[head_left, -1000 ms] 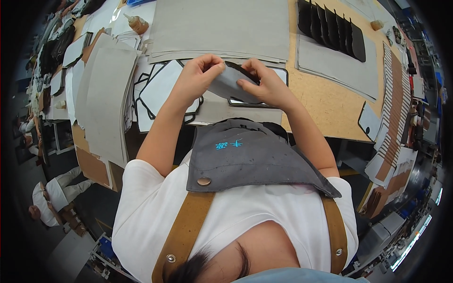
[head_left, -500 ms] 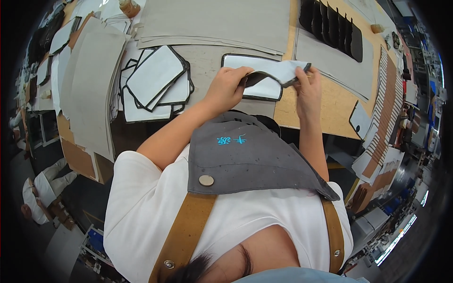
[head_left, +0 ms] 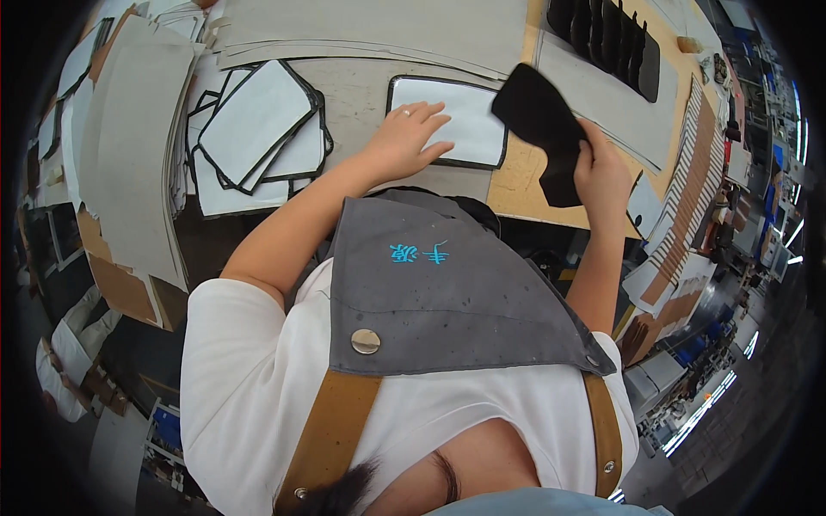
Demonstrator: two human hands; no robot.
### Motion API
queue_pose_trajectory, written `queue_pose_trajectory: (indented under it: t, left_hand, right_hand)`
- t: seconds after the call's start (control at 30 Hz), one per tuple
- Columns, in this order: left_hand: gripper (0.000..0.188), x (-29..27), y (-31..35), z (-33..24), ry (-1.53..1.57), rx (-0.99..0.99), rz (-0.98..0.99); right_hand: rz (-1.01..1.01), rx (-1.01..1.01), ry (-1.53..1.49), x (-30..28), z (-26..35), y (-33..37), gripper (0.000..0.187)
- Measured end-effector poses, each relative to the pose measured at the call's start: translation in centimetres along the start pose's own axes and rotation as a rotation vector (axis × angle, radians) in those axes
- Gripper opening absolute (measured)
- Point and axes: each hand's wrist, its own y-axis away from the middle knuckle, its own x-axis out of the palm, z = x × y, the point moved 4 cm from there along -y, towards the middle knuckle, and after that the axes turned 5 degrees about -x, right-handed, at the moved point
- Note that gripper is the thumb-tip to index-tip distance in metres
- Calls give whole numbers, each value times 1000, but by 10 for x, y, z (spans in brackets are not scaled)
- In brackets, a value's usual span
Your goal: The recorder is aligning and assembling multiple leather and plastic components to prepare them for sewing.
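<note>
My right hand point(head_left: 601, 176) grips a flat black piece point(head_left: 544, 116) by its near right edge, thumb on top. The piece has a broad rounded end and a notched side, and it is raised over the wooden part of the table. My left hand point(head_left: 408, 142) is open, fingers spread, over the left part of a white panel point(head_left: 473, 116) with a black border. Whether its fingers touch the panel I cannot tell. To the left, several similar white panels point(head_left: 258, 112) lie in a loose overlapping pile.
Several black pieces point(head_left: 602, 43) lie overlapped in a row at the far right on grey board. Large grey sheets point(head_left: 370, 30) cover the back. Tall stacked sheets point(head_left: 133, 129) stand at the left. Brown-and-white strips point(head_left: 688, 185) line the right edge. Another person point(head_left: 73, 353) is at far left.
My left hand has let go of the piece and opened over the white panel. My right hand has moved right with the piece, whose black face now shows instead of its white one.
</note>
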Motion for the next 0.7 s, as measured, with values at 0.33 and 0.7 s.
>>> queue_pose_trajectory:
  t: [0.33, 0.7]
  left_hand:
    - [37, 31, 34, 48, -296, 129, 300]
    - [23, 1, 21, 88, 857, -581, -48]
  right_hand:
    - [283, 278, -963, 51, -38, -21, 29]
    - [887, 144, -1012, 164, 22, -58, 27]
